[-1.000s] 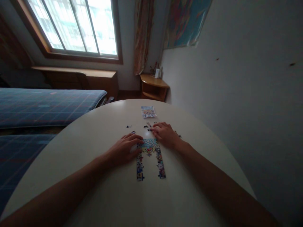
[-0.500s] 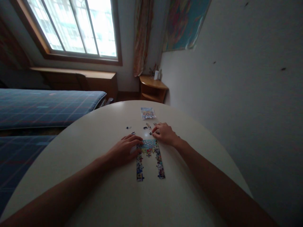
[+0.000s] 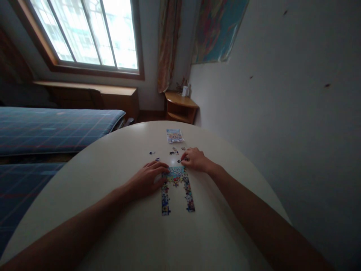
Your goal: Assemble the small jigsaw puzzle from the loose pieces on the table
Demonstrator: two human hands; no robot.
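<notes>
A partly joined jigsaw puzzle (image 3: 176,172) lies on the table, with a blue lettered band along its far side and two side strips running toward me. My left hand (image 3: 149,177) rests flat at its upper left, fingers stretched and fingertips on its edge. Just beyond the puzzle's far right corner, my right hand (image 3: 194,159) is curled, thumb and forefinger closed around a small dark puzzle piece (image 3: 186,159), mostly hidden by the fingers. Close to those fingertips lies another loose piece (image 3: 178,161). Several more loose pieces (image 3: 174,153) are scattered beyond the puzzle.
A small printed picture sheet (image 3: 175,136) lies farther back on the round white table (image 3: 126,146). To the left is a bed with a blue plaid mattress (image 3: 56,128). A corner shelf (image 3: 180,99) stands behind the table, and a white wall (image 3: 267,113) rises at the right.
The view has shifted slightly. My right fingers have drawn closer together by the loose pieces. My left hand stays on the puzzle's edge.
</notes>
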